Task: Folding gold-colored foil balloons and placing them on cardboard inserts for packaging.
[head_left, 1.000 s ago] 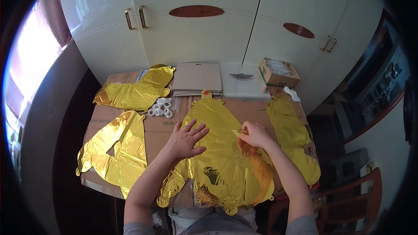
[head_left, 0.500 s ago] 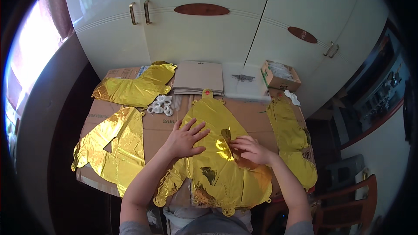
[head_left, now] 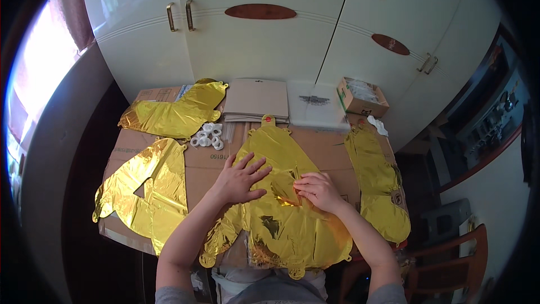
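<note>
A flat gold foil balloon (head_left: 275,149) lies in front of me, wide at the near end and narrowing to a tab with a red dot at the far end. My left hand (head_left: 241,181) rests open on its left side, fingers spread. My right hand (head_left: 318,191) is on its right side, with thumb and fingers closed on a crumpled fold of foil near the middle. The fingertips partly hide that fold. To the left is an A-shaped gold foil balloon (head_left: 169,171) with a triangular hole.
Another gold foil balloon (head_left: 180,112) lies far left, and one more (head_left: 371,174) along the right. White ribbon rolls (head_left: 209,136), a cardboard stack (head_left: 256,98), a clear plastic bag (head_left: 315,110) and an open box (head_left: 360,104) are at the back. A wooden chair (head_left: 478,253) stands right.
My right hand has shifted slightly left and closed on the foil. The raised flap beside it has folded down. My left hand stays in place.
</note>
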Available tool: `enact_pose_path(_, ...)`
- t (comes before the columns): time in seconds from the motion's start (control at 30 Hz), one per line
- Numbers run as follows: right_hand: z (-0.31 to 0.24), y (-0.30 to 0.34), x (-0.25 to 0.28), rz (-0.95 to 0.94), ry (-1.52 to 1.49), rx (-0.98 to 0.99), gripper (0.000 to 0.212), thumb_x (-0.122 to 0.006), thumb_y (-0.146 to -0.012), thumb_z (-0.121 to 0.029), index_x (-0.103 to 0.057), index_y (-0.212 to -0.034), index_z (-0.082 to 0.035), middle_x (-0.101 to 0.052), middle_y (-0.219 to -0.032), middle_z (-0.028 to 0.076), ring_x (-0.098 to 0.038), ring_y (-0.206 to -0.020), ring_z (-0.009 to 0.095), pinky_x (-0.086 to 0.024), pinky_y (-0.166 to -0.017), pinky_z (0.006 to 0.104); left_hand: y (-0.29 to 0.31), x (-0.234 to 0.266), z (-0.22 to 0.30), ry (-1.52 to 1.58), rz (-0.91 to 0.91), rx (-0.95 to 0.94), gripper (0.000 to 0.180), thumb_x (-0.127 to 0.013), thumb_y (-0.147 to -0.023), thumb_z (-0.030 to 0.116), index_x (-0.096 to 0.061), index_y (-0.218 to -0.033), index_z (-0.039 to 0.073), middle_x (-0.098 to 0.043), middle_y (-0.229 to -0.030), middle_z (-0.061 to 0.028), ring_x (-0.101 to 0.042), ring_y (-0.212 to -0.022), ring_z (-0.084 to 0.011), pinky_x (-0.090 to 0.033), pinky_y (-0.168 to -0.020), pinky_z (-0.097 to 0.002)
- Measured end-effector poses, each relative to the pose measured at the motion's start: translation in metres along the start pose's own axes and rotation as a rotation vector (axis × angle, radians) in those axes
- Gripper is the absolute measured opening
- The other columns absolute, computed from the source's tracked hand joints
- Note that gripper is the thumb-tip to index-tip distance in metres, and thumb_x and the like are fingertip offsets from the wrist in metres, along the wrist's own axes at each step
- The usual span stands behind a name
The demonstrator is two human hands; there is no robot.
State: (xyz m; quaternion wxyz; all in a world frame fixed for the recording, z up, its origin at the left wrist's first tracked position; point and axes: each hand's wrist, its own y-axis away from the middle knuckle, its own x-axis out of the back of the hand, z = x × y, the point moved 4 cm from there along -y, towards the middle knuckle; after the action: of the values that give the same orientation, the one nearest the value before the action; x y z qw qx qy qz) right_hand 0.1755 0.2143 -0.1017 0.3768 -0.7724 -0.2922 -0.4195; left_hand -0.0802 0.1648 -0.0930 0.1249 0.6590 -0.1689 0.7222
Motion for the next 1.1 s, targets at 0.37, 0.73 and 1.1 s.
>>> enact_pose_path(0.37,0.007,-0.015,0.005,-0.286,0.071,-0.106,0.064,-0.065,-0.082,-0.058,-0.061,-0.133,-0.020,-0.053,-0.143,-0.004,-0.029,-0.145,0.026,-0.027,-0.112,0.0455,0.000,-0.001,0.000,0.008,-0.009,0.006,0.070,-0.044,-0.089,0.065,-0.038,-0.149,0.030,-0.036,-0.156,-0.0021,-0.028,-0.145,-0.0302,-0.015,-0.115,-0.0619)
enact_pose_path(0.73,0.001,-0.038,0.015,-0.543,0.199,-0.194,0.112,-0.070,-0.062,-0.075,-0.037,-0.150,-0.014,-0.031,-0.158,0.000,-0.013,-0.149,0.033,-0.015,-0.120,0.0460,-0.001,0.001,0.001,0.030,-0.034,0.004,0.072,-0.051,-0.086,0.061,-0.038,-0.149,0.029,-0.036,-0.155,-0.0040,-0.028,-0.145,-0.0326,-0.016,-0.114,-0.0622)
enact_pose_path(1.1,0.002,-0.040,0.014,-0.576,0.271,-0.145,0.119,-0.072,-0.061,-0.074,-0.031,-0.152,-0.010,-0.028,-0.159,0.004,-0.013,-0.149,0.035,-0.015,-0.120,0.0474,-0.015,0.016,0.075,0.157,0.052,-0.293,0.048,-0.057,-0.090,0.036,-0.057,-0.130,0.010,-0.053,-0.140,-0.0102,-0.045,-0.134,-0.0250,-0.032,-0.109,-0.0495)
